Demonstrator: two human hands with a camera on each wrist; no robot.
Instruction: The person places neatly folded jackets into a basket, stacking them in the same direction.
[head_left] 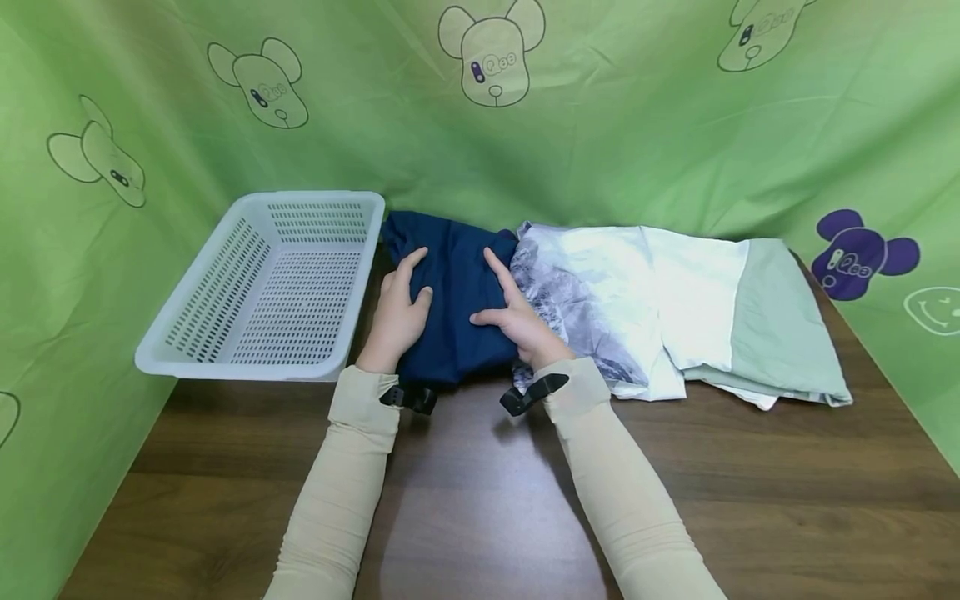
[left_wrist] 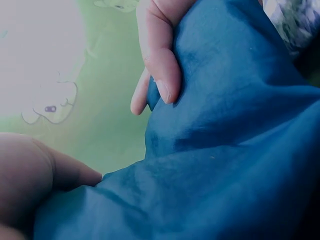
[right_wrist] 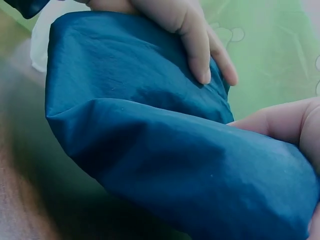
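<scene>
The left hand (head_left: 399,315) and the right hand (head_left: 522,315) are holding the navy cloth (head_left: 459,329) from its two sides, each thumb and forefinger spreading wide over its top; the head view is hiding the remaining fingers, so how far they are curling underneath I cannot tell; the left wrist view is showing what the head view is not, a fingernail on the right hand bearing against the fabric; the right wrist view is revealing a thick fold running across the cloth, which from above is looking nearly flat; only the head view is giving the whole layout, with the cloth lying between the basket (head_left: 255,369) on the person's left and the purple-patterned white cloth (head_left: 600,292) on the right; beyond that, a white-and-pale-green cloth (head_left: 783,325) is lying farther right; black straps (head_left: 408,397) are circling both wrists over beige sleeves (head_left: 330,500); the brown table (head_left: 487,500) is spreading beneath, and a green curtain (head_left: 630,158) printed with cartoon heads is hanging behind.
</scene>
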